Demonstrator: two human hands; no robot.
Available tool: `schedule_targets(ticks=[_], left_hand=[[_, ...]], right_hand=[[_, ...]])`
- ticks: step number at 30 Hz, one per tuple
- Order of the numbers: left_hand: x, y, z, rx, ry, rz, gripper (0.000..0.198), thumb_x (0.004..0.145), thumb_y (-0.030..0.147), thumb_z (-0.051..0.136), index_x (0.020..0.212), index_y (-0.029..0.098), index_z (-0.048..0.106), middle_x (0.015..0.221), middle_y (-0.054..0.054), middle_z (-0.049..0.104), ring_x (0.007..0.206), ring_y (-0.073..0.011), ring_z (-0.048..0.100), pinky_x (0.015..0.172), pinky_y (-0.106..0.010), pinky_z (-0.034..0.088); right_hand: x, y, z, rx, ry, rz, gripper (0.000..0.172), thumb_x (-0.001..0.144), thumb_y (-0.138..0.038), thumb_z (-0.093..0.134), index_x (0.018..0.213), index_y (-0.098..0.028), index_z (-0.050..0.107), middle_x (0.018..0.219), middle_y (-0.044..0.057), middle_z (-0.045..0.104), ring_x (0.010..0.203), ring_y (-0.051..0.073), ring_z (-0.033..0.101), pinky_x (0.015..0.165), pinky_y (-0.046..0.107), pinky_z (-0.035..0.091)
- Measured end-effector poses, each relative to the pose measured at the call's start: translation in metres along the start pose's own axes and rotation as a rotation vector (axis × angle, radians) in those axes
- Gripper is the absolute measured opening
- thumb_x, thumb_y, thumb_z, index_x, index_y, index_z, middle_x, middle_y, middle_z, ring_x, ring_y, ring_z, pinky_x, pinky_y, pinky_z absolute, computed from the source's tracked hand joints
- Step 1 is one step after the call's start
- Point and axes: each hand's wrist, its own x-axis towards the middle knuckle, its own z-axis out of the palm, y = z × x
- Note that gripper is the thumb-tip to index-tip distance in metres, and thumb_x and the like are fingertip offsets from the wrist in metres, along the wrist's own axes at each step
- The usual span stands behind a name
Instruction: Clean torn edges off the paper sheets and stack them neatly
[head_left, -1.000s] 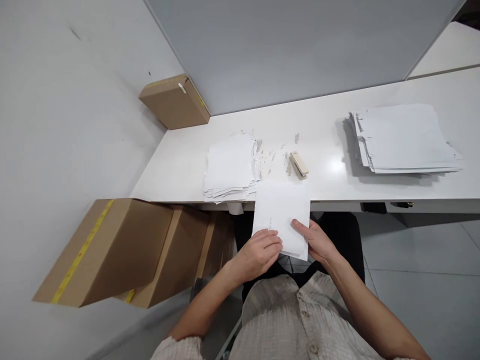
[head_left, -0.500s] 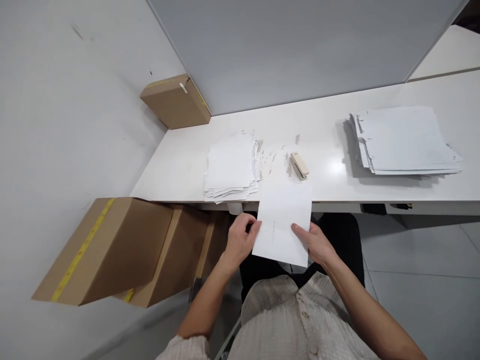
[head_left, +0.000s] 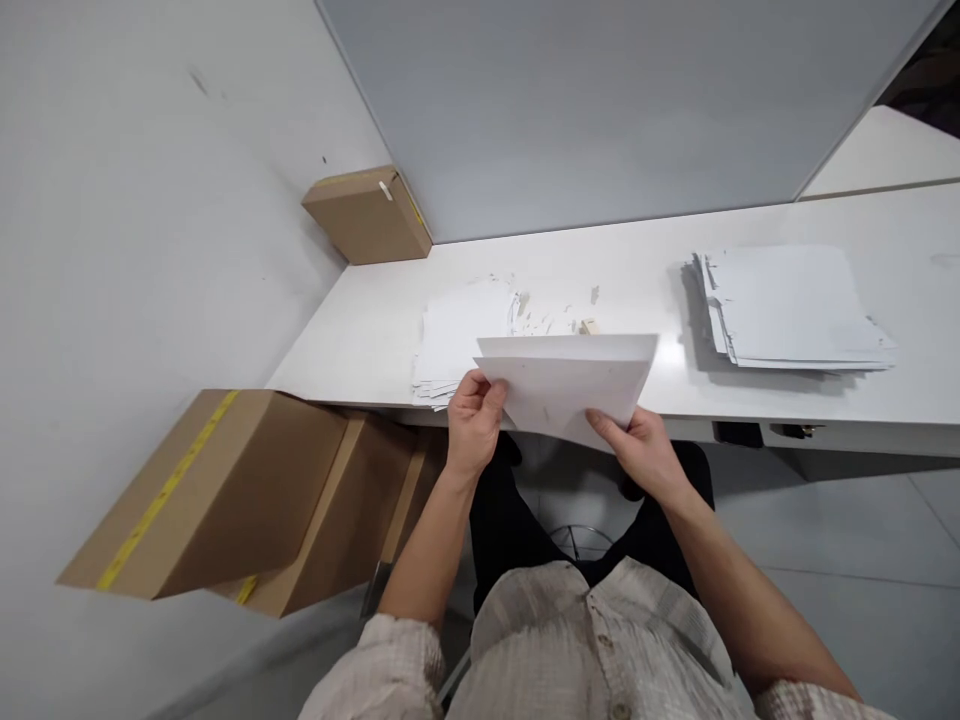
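White paper sheets (head_left: 562, 390) are held up over the desk's front edge, tilted, with two layers visibly parted along the top. My left hand (head_left: 475, 420) is closed on their left edge, thumb against forefinger. On the right, my right hand (head_left: 641, 450) grips them with its thumb on the near face and fingers behind. Beyond the left hand lies a stack of white paper (head_left: 469, 330) with uneven edges, partly covered by the held sheets. Just a small end of a beige stapler (head_left: 589, 327) shows above them.
A larger stack of paper (head_left: 787, 305) with torn edges lies on the right of the white desk (head_left: 360, 340). Paper scraps (head_left: 547, 322) are scattered mid-desk. One cardboard box (head_left: 367, 215) stands in the back left corner; other large cardboard boxes (head_left: 232, 500) stand left of the desk.
The sheets have been raised away from my body and tilted, and their top edges have parted. They now hide most of the stapler. My left hand has moved up onto their left edge.
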Motion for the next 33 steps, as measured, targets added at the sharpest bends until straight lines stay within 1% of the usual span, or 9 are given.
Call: schedule_targets(ticks=[3,5,9,13,16,23,27,31,33], left_hand=[[0.020,0.016,0.008,0.101,0.013,0.183,0.026,0.078,0.045,0.063,0.088,0.023,0.055,0.083,0.000,0.064,0.084,-0.0136,0.062,0.079,-0.028,0.050],[0.030,0.016,0.010,0.172,0.023,0.243,0.028,0.080,0.049,0.059,0.090,0.023,0.054,0.084,-0.001,0.064,0.084,-0.0143,0.062,0.079,-0.029,0.051],[0.039,0.000,0.007,0.235,-0.024,0.236,0.030,0.084,0.047,0.053,0.100,0.022,0.052,0.096,-0.005,0.065,0.091,-0.0163,0.062,0.082,-0.031,0.050],[0.039,-0.014,0.002,0.196,-0.065,0.250,0.029,0.086,0.042,0.053,0.106,0.021,0.052,0.104,-0.007,0.064,0.101,-0.0171,0.060,0.088,-0.031,0.048],[0.039,-0.015,0.002,0.198,-0.049,0.256,0.026,0.087,0.042,0.050,0.103,0.021,0.053,0.101,-0.005,0.064,0.096,-0.0162,0.060,0.084,-0.030,0.048],[0.039,-0.010,0.003,0.232,0.021,0.193,0.024,0.085,0.044,0.053,0.088,0.021,0.054,0.075,0.001,0.059,0.071,-0.0110,0.056,0.068,-0.024,0.047],[0.027,-0.004,0.005,0.149,0.061,0.160,0.023,0.081,0.044,0.059,0.080,0.021,0.052,0.069,0.003,0.054,0.063,-0.0089,0.052,0.060,-0.021,0.043],[0.002,-0.011,0.010,0.043,0.069,-0.065,0.024,0.079,0.042,0.062,0.079,0.021,0.051,0.067,0.004,0.053,0.055,-0.0068,0.048,0.050,-0.019,0.040],[-0.011,-0.023,0.012,0.049,-0.006,-0.211,0.023,0.080,0.042,0.061,0.082,0.020,0.053,0.068,0.003,0.055,0.054,-0.0067,0.049,0.050,-0.019,0.041]], right_hand=[[0.027,-0.022,0.000,0.013,0.062,-0.134,0.026,0.074,-0.039,0.066,0.091,-0.020,0.070,0.094,0.004,0.072,0.092,0.026,0.063,0.081,0.038,0.048],[0.044,-0.026,0.001,0.034,0.067,-0.204,0.027,0.073,-0.038,0.068,0.092,-0.020,0.069,0.095,0.003,0.071,0.094,0.026,0.063,0.083,0.038,0.048],[0.065,-0.012,0.003,0.115,0.013,-0.207,0.029,0.070,-0.037,0.070,0.094,-0.020,0.067,0.096,0.003,0.071,0.093,0.023,0.063,0.084,0.037,0.048],[0.066,0.001,0.004,0.180,-0.020,-0.200,0.029,0.071,-0.035,0.069,0.097,-0.023,0.066,0.100,0.002,0.069,0.094,0.020,0.061,0.085,0.035,0.047],[0.063,0.002,0.005,0.192,-0.032,-0.220,0.023,0.075,-0.035,0.066,0.095,-0.023,0.066,0.098,0.001,0.069,0.094,0.019,0.061,0.086,0.033,0.046],[0.062,0.000,0.008,0.118,-0.017,-0.220,0.024,0.077,-0.039,0.062,0.095,-0.022,0.065,0.095,0.002,0.069,0.092,0.020,0.060,0.084,0.033,0.046],[0.044,-0.008,0.001,-0.025,0.012,-0.208,0.026,0.078,-0.041,0.060,0.095,-0.022,0.065,0.094,0.003,0.068,0.087,0.021,0.060,0.075,0.030,0.047],[0.009,-0.004,-0.013,-0.178,0.022,-0.111,0.028,0.079,-0.042,0.060,0.098,-0.022,0.066,0.094,0.003,0.069,0.082,0.022,0.062,0.066,0.029,0.047],[-0.011,0.010,-0.024,-0.206,0.036,-0.011,0.028,0.078,-0.042,0.061,0.096,-0.021,0.066,0.093,0.004,0.070,0.082,0.023,0.062,0.066,0.029,0.048]])
